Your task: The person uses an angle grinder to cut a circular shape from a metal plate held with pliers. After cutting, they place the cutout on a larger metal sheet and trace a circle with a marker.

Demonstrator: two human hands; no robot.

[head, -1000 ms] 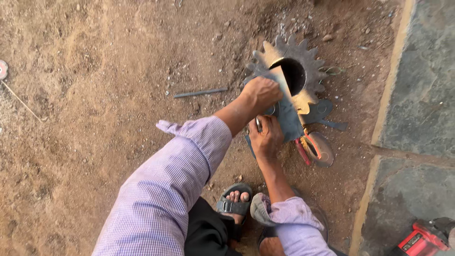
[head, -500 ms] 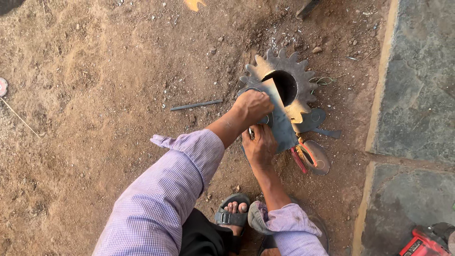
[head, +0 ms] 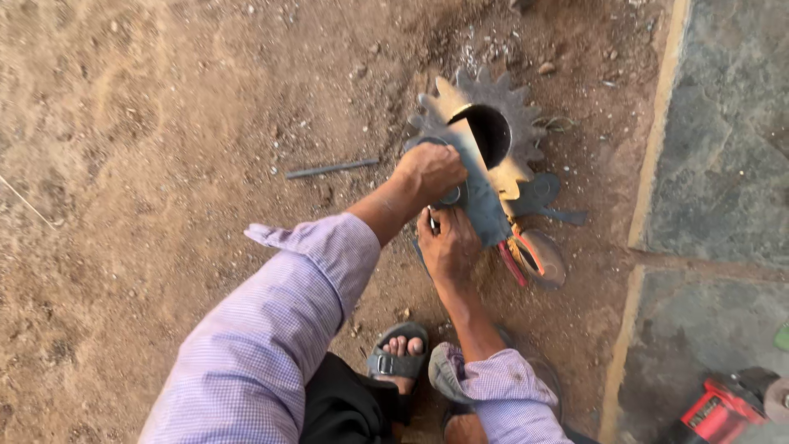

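Gripped flat grey metal plate (head: 481, 197) with left hand (head: 430, 171) at ten o'clock, right hand (head: 448, 244) at seven; sharp edges could have cut slipping fingers.

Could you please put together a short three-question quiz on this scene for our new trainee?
1. True or false: the left hand rests on the grey-blue metal plate.
2. What lies on the bare dirt left of the hands? A) thin dark metal rod B) hammer C) coiled rope
3. Which toothed thing lies under the plate?

Key:
1. True.
2. A.
3. The round toothed metal gear with a central hole. The right hand grips the plate's lower edge.
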